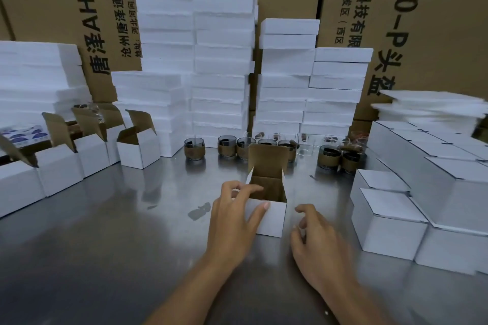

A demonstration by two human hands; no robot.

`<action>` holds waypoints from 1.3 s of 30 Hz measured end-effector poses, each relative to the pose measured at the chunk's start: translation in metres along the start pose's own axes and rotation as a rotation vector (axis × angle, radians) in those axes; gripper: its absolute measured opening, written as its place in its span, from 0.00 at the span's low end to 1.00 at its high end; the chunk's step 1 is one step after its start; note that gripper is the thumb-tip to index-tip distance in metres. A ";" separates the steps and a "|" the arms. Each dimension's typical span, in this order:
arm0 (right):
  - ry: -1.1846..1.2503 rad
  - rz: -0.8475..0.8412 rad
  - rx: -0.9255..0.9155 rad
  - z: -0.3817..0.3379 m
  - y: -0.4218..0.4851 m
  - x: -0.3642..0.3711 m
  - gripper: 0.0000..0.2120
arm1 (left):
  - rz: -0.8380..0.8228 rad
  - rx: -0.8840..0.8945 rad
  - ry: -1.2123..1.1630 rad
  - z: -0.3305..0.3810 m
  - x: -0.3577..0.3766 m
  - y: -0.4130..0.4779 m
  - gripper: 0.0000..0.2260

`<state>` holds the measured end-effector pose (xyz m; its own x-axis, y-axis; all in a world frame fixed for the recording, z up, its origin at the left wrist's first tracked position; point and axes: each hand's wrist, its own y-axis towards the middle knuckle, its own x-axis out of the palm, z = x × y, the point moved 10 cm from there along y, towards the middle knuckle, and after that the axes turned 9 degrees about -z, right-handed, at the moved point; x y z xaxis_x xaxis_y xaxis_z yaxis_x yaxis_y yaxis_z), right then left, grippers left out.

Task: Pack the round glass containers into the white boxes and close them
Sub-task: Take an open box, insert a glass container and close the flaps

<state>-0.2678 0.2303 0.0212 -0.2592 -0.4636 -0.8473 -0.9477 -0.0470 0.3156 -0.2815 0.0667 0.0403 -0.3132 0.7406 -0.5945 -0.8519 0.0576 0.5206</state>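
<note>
While the open box [272, 215] stands near the front centre of the worktop [105, 258], lid flap [268, 157] raised at its far side and no container visible inside, the step in hand is judged to be steadying it ahead of loading. The left hand [235, 216] grips the box's near left corner, with the thumb laid across the white front face and the fingers curled over the left wall at the rim; its forearm runs up from the lower edge of the view. The right hand [314, 237] lies just beside the lower right corner of the box, fingers loosely curled and holding nothing as far as can be seen. It is motion-blurred, and whether a fingertip touches the card cannot be told. The glass containers [194, 149], each banded in brown, stand in a loose row behind the box, well beyond both hands, none yet taken up. Recommended practice: set the left hand's hold low on the wall so its fingers do not block the mouth, let the right hand fetch the nearest container by its band, lower it upright and centred, then fold any side flaps before tucking the lid squarely. Closed boxes [388, 221] are stacked at the right, clear of the working area
</note>
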 end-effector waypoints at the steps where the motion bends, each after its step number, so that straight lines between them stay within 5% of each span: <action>1: 0.004 -0.006 -0.004 0.000 0.000 0.001 0.16 | 0.001 -0.001 0.008 0.000 0.000 0.000 0.13; 12: 0.214 -0.035 0.099 0.022 0.042 0.006 0.14 | 0.058 -0.017 0.073 -0.006 0.002 0.003 0.16; 20: 0.644 -0.095 0.398 0.071 0.146 0.030 0.11 | 0.115 0.003 0.045 -0.007 0.006 0.008 0.18; 33: 0.314 -0.124 0.208 0.063 0.244 0.045 0.31 | 0.218 0.147 0.074 -0.004 -0.002 0.021 0.18; 39: 0.265 -0.214 0.248 0.065 0.248 0.068 0.27 | 0.216 0.157 0.129 -0.007 0.001 0.022 0.15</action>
<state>-0.5324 0.2444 0.0145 -0.0254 -0.6799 -0.7329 -0.9995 0.0321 0.0049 -0.3032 0.0639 0.0470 -0.5394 0.6563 -0.5276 -0.6876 0.0184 0.7259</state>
